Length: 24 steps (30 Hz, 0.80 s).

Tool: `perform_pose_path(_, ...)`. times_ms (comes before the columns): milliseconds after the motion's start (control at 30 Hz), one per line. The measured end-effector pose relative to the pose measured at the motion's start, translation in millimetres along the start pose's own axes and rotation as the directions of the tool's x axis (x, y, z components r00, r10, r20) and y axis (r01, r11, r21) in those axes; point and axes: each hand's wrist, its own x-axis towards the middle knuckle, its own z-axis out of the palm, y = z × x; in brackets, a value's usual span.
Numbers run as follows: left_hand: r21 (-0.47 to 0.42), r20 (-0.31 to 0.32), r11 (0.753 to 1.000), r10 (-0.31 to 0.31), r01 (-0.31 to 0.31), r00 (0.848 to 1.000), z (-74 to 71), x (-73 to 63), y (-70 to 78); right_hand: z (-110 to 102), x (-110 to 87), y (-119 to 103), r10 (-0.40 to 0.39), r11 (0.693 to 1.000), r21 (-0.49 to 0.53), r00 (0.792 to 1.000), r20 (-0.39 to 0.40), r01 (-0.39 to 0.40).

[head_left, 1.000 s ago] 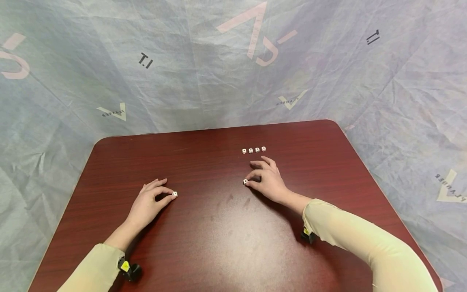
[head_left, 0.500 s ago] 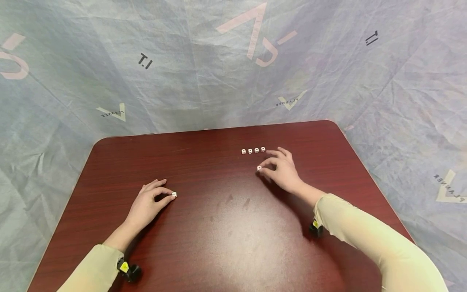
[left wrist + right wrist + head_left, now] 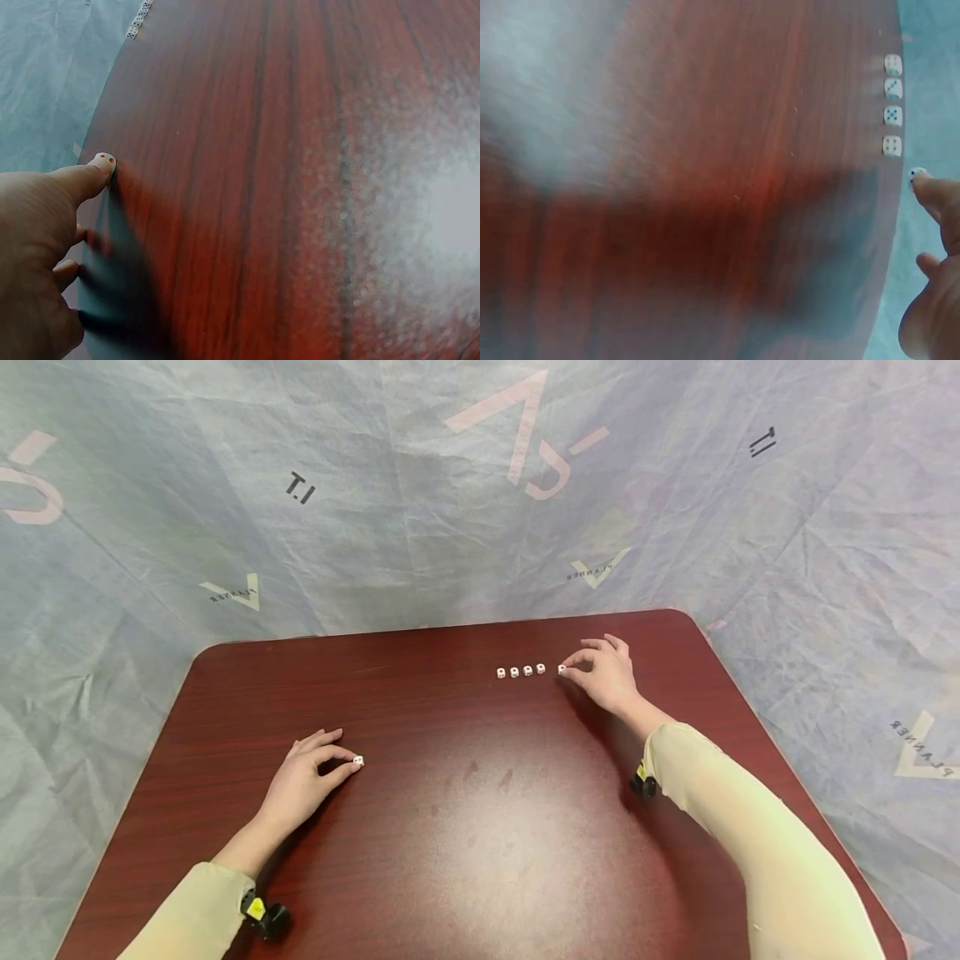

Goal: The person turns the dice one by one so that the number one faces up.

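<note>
Between thumb and index finger, my right hand (image 3: pixel 606 678) pinches a white die (image 3: pixel 562 669) just right of a row of several white dice (image 3: pixel 528 670) near the table's far side. In the right wrist view the pinched die (image 3: pixel 916 175) lines up close past the end of that row (image 3: pixel 892 115), whose sides show red or blue dots. My left hand (image 3: pixel 303 777) pinches another white die (image 3: pixel 358 761) at the left of the table, thumb and index tips on it, other fingers spread. Red dots show on this die (image 3: pixel 107 160) in the left wrist view, partly hidden by the thumb.
The dark red wood-grain table (image 3: pixel 420 860) has rounded corners and a bright glare patch near its front middle. Grey printed fabric (image 3: pixel 375 527) hangs behind and on both sides. Each wrist wears a small black camera, such as the left camera (image 3: pixel 272 920).
My right hand has carried its die away from me and rightward, from the table's middle to beside the row's right end. The left hand stays in place with its die.
</note>
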Motion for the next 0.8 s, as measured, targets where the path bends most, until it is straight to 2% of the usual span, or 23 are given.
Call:
perform_pose_path(367,-0.004,0.0,1.0,-0.004,0.004,1.0,1.1,-0.1,-1.1,11.5,15.6,4.4,0.017,1.0,-0.012,0.999,0.031,-0.017)
perform_pose_path(800,-0.007,-0.001,1.0,-0.003,0.003,1.0,1.4,-0.4,0.2,20.2,21.4,9.4,0.022,0.999,-0.024,0.999,0.047,-0.021)
